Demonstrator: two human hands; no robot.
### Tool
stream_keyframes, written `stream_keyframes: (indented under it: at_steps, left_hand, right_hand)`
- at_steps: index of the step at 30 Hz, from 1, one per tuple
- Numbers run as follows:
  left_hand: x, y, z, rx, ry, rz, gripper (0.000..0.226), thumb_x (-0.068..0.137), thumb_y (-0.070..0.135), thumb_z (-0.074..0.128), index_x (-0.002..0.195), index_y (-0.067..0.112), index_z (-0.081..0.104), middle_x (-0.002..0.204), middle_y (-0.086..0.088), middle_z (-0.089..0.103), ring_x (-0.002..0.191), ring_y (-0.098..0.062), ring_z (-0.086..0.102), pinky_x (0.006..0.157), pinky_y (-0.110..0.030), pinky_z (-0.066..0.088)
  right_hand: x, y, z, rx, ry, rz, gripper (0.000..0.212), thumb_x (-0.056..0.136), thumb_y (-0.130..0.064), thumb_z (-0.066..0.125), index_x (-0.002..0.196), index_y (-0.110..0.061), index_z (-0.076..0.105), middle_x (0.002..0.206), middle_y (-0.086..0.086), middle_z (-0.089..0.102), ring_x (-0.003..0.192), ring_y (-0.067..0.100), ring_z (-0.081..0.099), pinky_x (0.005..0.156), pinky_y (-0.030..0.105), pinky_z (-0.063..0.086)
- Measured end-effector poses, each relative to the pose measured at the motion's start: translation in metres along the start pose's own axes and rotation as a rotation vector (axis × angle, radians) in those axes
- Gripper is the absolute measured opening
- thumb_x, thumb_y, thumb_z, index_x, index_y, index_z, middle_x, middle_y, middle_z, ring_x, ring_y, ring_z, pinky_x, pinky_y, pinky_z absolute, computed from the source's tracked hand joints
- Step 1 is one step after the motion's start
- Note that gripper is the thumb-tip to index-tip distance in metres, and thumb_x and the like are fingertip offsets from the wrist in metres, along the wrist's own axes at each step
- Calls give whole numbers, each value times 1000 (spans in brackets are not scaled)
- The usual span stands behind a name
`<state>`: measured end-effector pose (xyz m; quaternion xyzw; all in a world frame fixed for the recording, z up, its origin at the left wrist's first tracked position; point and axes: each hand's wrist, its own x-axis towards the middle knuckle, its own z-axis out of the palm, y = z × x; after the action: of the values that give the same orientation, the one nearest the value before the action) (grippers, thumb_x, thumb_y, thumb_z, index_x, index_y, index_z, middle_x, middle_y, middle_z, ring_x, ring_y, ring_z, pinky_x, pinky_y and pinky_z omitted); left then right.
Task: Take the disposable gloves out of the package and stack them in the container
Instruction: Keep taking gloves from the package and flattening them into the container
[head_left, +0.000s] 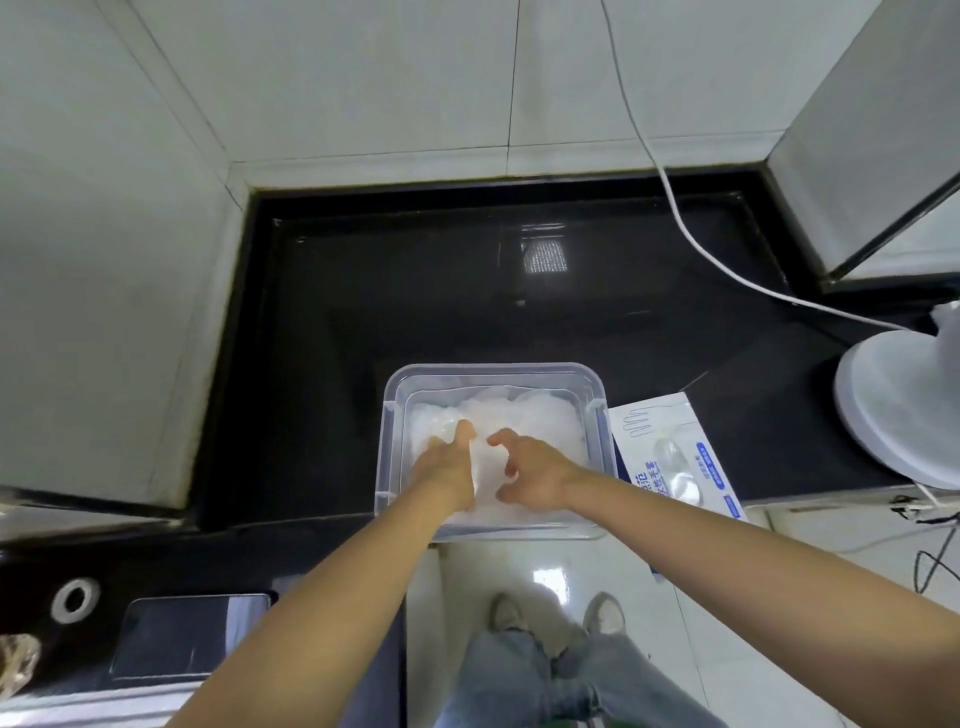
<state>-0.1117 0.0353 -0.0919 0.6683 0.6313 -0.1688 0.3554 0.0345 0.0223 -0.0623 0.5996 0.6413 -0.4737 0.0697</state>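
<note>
- Where the black countertop (322, 322) runs out at the far left, a roll of white tape (75, 599) lies flat, and just right of it a dark phone (189, 642) rests face up near the front edge.
- The left hand (448, 465) reaches into the clear plastic container (390, 447), palm down, fingers stretched forward and close together, pressing flat on the pile; it pinches nothing that I can make out.
- The translucent disposable gloves (524, 415) fill the container as a crumpled, whitish heap, lying under and around both hands.
- The right hand (535, 470) hovers over the middle of the heap with thumb and fingers curled and spread apart like a claw; whether the fingertips touch the gloves cannot be told.
- The container sits at the counter's front edge, its near side overhanging slightly above the tiled floor, where two pale shoes and jeans show below.
- Touching the container's right wall lies the white and blue glove package (675, 457), flat, its near end past the counter edge.
- A white cable (670, 197) crosses the counter at the back right.
- At the far right stands the round white base of a fan (893, 410).
</note>
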Motion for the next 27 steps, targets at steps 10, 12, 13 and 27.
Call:
stream_keyframes:
  at_steps: [10,12,13,27]
  left_hand:
    - [-14,4,-8,39,-30,-29,83,88,28,68,150,25,13,134,-12,44,114,-28,52,89,-32,50]
    - [-24,13,-17,57,103,-39,50,95,32,56,141,20,38,127,-8,54,110,-24,56,82,-26,47]
    - [-29,19,-21,59,184,-45,39,97,31,53,134,18,47,124,-7,58,108,-23,57,82,-27,47]
    - [-78,191,2,-165,488,284,16,95,30,52,108,21,53,91,-3,67,83,-24,61,64,-31,43]
  right_hand:
    - [-12,8,-13,-24,-46,52,77,94,-30,63,155,-17,19,151,10,30,134,28,40,106,34,40]
    - [-23,7,-26,76,61,-93,53,95,-23,62,144,-16,43,137,7,50,119,22,54,100,28,45]
    - [-30,8,-34,145,122,-165,40,95,-17,62,134,-16,54,126,5,60,108,18,60,93,25,48]
    - [-94,147,-76,-39,373,67,14,92,-16,56,97,-21,69,94,-1,69,82,17,61,74,29,49]
